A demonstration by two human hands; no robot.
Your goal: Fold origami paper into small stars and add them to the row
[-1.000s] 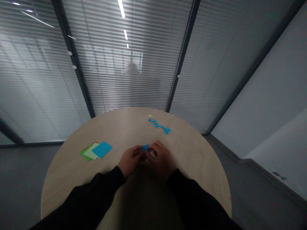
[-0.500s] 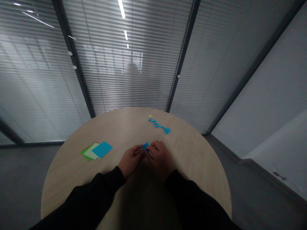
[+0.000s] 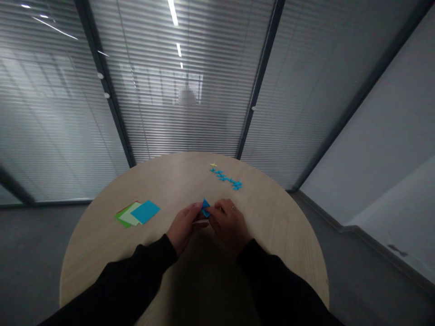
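A small blue folded paper [image 3: 205, 208] is up between the two hands, over the middle of the near part of the round bench [image 3: 278, 231]. One pointed end sticks up past the fingers. I can't tell if its bottom touches the bench.

The left hand [image 3: 184, 226] has a grip on it, with its fingertips pinched on the left side. The right hand [image 3: 229, 224] has a grip on it too, with its thumb and first finger closed on the right side. The fingers hide much of the paper, so I can't see all the folds.

It should be as light as a leaf. The paper is likely thin, a bit stiff where the layers pile up, and floppy where there is just one. It should not be very slippery, but a hard squeeze could crush a point, and a hard tug could rip it. The best place to hold is the thick folded part, with just the fingertips, leaving the thin tips alone.

Farther back is a wiggly row of tiny blue origami figures [image 3: 223, 179], with a yellow origami figure [image 3: 213, 165] at the far end. Off to the left, a flat blue sheet [image 3: 146, 212] lies over a pale green sheet [image 3: 127, 216] and a bright green sheet [image 3: 124, 224].
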